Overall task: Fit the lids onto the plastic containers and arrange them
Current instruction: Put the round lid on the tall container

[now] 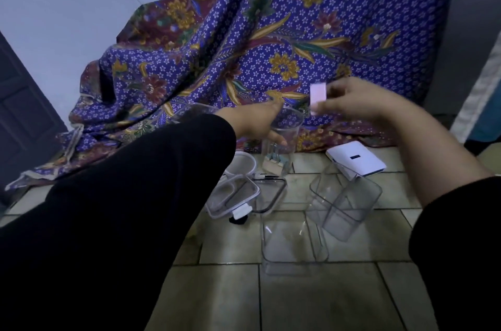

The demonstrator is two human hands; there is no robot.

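Head | left hand (257, 121) grips tall container (288, 127), small items (273, 165) at its bottom | right hand (357, 102) pinches pink piece (317, 94)

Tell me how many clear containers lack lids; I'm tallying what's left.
3: the tall container in the left hand, the near container upright on the tiles, the tipped container to its right. A rim behind the left wrist may be a fourth.

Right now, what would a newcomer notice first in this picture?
The purple flowered cloth draped across the back stands out first. In front of it, the left hand grips a tall clear container while the right hand pinches a small pink piece. More containers and lids lie on the floor.
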